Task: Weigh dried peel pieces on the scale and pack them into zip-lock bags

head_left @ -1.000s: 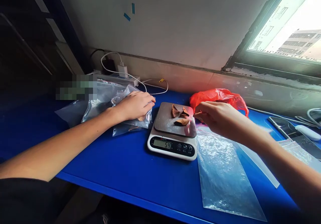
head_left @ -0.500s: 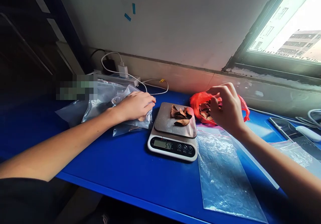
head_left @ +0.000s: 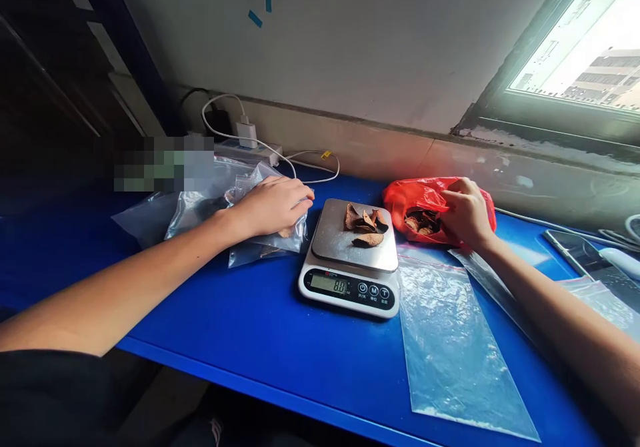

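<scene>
On one scale (head_left: 335, 250), four brown pieces (head_left: 368, 240) — one red bag (head_left: 413, 194) alongside

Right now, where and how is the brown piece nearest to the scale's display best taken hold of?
I would pinch the brown piece by its left end, coming from above and the front left. It lies lengthwise across the plate, with that end beside bare metal, while the other pieces crowd close behind and leave little finger room there.
</scene>
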A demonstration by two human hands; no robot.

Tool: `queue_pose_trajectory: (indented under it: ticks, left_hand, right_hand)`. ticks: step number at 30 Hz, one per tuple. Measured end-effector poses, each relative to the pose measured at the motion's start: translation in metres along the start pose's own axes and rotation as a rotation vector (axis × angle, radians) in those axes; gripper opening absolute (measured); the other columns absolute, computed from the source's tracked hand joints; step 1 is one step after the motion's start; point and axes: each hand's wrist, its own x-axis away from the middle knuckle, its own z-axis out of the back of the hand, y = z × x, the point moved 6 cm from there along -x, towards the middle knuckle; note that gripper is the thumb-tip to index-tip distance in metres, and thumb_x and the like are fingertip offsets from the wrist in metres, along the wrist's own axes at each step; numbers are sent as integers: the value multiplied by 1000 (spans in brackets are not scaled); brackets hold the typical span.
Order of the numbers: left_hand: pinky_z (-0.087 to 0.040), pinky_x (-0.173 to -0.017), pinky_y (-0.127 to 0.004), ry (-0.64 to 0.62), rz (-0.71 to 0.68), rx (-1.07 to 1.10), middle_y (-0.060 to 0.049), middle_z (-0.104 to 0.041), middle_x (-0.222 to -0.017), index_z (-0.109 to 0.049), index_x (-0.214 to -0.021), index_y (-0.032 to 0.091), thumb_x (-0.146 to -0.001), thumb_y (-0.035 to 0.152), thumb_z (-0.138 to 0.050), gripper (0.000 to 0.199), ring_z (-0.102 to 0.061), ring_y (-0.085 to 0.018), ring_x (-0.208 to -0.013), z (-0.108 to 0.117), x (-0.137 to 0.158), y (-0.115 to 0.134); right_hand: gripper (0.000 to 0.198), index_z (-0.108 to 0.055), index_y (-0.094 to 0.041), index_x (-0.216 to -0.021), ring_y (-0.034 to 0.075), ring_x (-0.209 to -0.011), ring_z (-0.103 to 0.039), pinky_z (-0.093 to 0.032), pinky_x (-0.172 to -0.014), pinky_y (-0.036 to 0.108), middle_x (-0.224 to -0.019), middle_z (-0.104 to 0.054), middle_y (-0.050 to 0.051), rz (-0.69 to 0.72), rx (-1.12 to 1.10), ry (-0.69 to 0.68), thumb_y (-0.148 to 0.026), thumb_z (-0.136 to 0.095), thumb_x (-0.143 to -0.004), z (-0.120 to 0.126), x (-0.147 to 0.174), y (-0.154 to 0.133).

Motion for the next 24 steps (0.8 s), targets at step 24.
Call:
queue_pose_trajectory:
  ticks: [24]
  left_hand:
    - [-45, -104, -44, -13, 21, -2, -9, -70, -122, -68, -115, 18, -96, 35, -34, 43, -64, -27, -112, 1, 1, -1]
  right_hand:
    - [22, -68, -18, -87, 25, -86, -60, -49, -79, 40, -90, -65, 11, -159, -38, -55, -24, -51, -74, -21, 8, 6]
